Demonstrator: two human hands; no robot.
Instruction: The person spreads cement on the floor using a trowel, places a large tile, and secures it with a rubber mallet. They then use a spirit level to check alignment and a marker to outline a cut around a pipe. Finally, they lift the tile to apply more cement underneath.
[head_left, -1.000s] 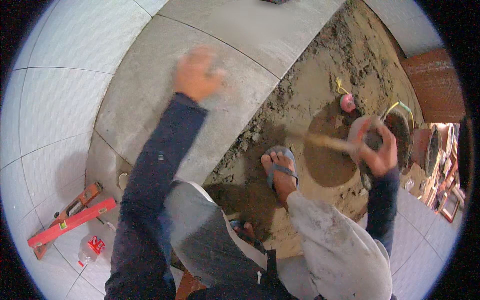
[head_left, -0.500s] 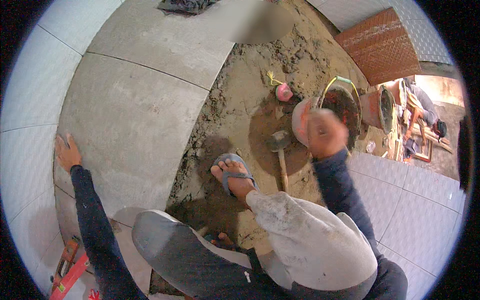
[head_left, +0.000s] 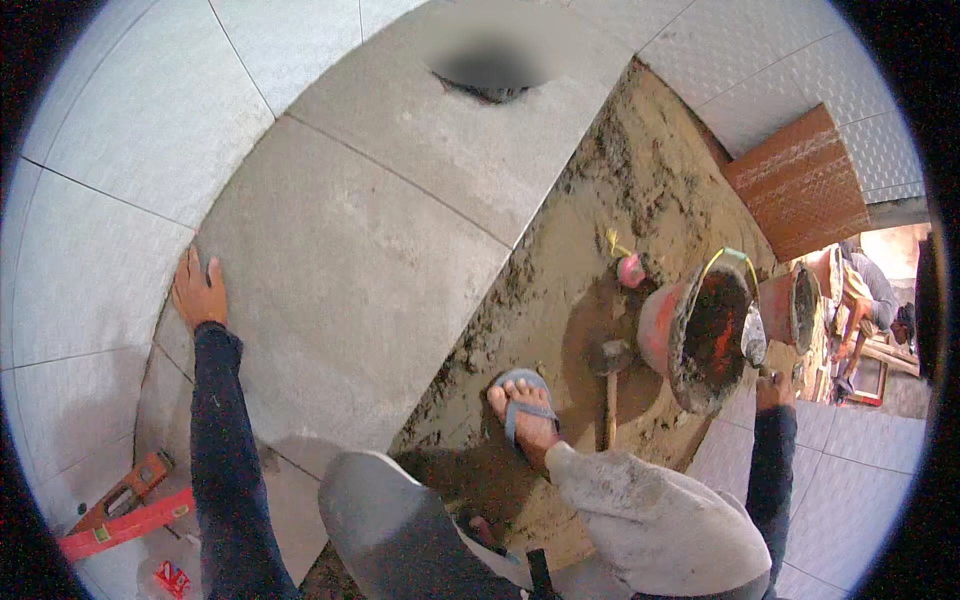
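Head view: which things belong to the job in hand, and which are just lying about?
Likely in the job: grey floor tile, left hand on it; trowel, in the right hand; bucket; mallet.

Apparently lying about: red level; yellow-stringed pink ball; brown panel.

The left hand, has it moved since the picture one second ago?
Yes, leftward: judged against the large grey tile, the left hand has gone from over it to its left edge, beside the white wall.
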